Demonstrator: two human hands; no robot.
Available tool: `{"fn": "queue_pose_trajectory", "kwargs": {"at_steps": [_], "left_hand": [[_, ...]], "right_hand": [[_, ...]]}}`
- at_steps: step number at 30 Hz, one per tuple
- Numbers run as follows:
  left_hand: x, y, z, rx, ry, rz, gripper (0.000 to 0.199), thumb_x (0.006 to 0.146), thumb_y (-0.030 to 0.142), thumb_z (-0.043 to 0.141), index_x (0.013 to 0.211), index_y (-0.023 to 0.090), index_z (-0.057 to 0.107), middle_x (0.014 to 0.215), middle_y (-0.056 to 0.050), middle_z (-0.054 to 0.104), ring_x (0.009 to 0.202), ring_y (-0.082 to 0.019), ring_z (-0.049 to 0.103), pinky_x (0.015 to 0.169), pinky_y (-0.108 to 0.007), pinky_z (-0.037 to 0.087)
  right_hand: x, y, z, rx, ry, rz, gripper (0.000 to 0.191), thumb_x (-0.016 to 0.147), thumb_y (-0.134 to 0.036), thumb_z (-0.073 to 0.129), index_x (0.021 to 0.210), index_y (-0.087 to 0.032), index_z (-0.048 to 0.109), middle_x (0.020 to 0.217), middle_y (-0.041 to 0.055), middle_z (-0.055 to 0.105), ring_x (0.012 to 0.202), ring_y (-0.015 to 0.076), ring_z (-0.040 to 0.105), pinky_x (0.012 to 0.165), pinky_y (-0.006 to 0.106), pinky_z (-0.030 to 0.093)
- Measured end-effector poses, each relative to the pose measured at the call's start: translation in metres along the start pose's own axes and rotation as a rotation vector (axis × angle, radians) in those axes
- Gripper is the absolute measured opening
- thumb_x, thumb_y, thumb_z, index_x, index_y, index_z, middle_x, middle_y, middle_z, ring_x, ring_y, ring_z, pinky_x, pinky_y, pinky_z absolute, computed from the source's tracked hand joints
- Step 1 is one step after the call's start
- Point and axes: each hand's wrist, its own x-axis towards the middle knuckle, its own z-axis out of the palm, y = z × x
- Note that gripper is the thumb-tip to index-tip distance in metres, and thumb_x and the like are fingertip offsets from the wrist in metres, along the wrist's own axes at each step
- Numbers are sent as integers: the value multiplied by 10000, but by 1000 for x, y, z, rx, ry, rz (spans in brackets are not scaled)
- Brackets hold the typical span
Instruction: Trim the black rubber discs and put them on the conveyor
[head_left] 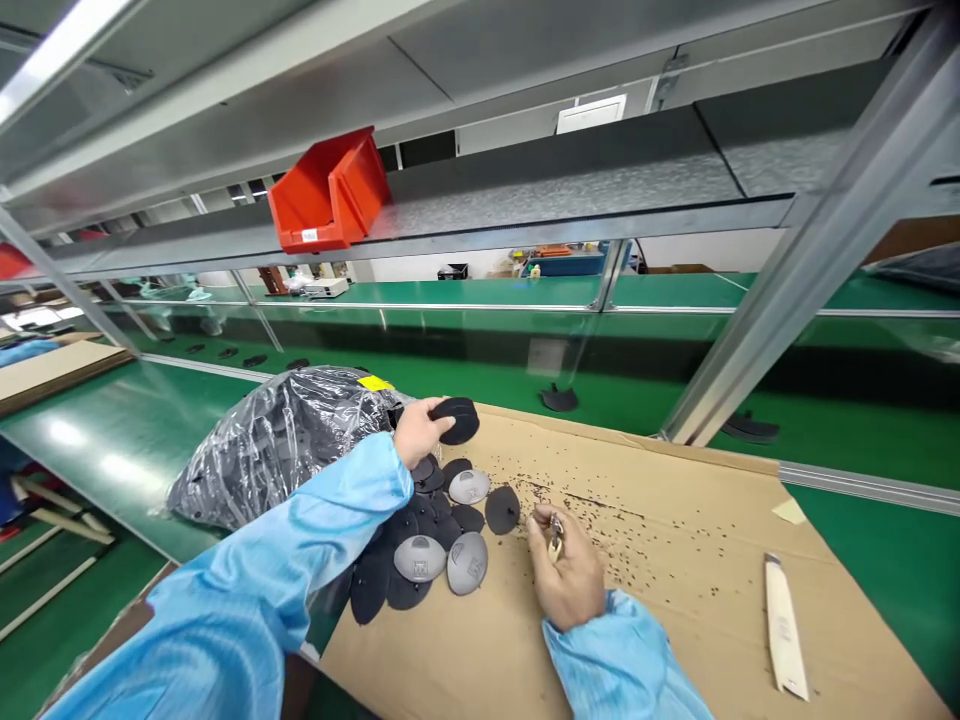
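Observation:
My left hand (418, 432) is closed on a black oval pad (460, 421), held up beside the plastic bag; it may be more than one pad stacked. In my right hand (571, 578), fingers wrapped around it, is a small metal cutting tool that looks like nippers (556, 537); most of its handle is hidden by the palm. Between the hands lies a heap of dark oval pads (422, 512). On and beside that heap are grey oval pieces (419, 558) with printed marks. One dark pad (502, 510) lies nearest the right hand.
Tiny dark scraps (622, 535) are scattered over the brown cardboard sheet (675, 640). A cream-coloured blade-like strip (784, 628) lies at right. A bulging clear bag (277, 440) of dark pieces sits at left. Overhead, a red bin (330, 190) rests on the shelf; a metal post (802, 235) slants at right.

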Motion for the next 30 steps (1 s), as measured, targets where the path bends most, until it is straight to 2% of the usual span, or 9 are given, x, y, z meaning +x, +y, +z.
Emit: {"fn": "queue_pose_trajectory", "kwargs": {"at_steps": [4,6,8,10,13,16,22,26,30], "left_hand": [[56,-4,-12,171,115,34,245,666,81,675,897,155,712,969,-100,673,1030,-281,588,990,-404,411],[82,-2,-21,197,165,46,237,624,39,691,823,165,718,998,-102,661,1151,-300,522,1060,-374,341],[106,0,-28,192,227,24,247,609,27,703,818,160,708,1011,-107,652,1209,-304,481,1072,-356,326],[126,0,-31,155,289,-43,275,632,57,716,891,144,682,996,-114,648,1170,-301,514,1022,-375,384],[147,-6,-26,48,314,-186,339,714,115,695,1040,105,601,930,-122,644,948,-257,624,839,-400,506],[157,-13,-17,-60,243,-274,384,738,80,672,1098,95,538,910,-111,636,784,-187,644,733,-383,546],[158,-20,-7,-77,58,-280,436,720,-6,626,1127,123,533,948,-92,646,766,-165,645,736,-381,558],[163,-28,-3,120,31,-232,360,757,63,624,1110,120,585,963,-109,655,831,-213,649,777,-385,539],[172,-31,-11,471,101,-130,354,697,79,695,1045,121,652,1086,-150,614,1135,-326,536,1015,-424,394]], "right_hand": [[-1,-1,-1,5,-15,7,186,916,-352,520,982,-185,568,904,78,610,821,206,594,722,333,497],[-1,-1,-2,4,-34,11,175,915,-341,524,989,-187,564,917,80,606,832,208,590,724,335,498],[-2,-1,-2,4,-49,10,164,916,-328,524,1001,-191,558,928,82,602,847,211,586,728,338,496],[-1,-1,-3,4,-49,8,154,918,-318,521,1004,-196,555,928,79,599,852,212,583,728,339,494],[-1,-4,-5,4,-50,11,135,922,-308,514,997,-202,553,915,71,594,844,209,575,719,333,491],[0,-6,-6,-6,-54,9,125,922,-295,514,1002,-206,549,922,68,592,854,206,571,726,326,488],[0,-6,-8,-35,-73,15,126,916,-282,525,1019,-213,541,946,67,586,880,207,571,735,317,488],[0,-7,-8,-43,-78,30,130,920,-286,518,1025,-214,541,948,70,586,880,206,572,734,317,489],[-1,-7,-8,-49,-87,37,133,924,-289,514,1028,-211,544,947,72,589,886,206,571,740,320,487]]}}
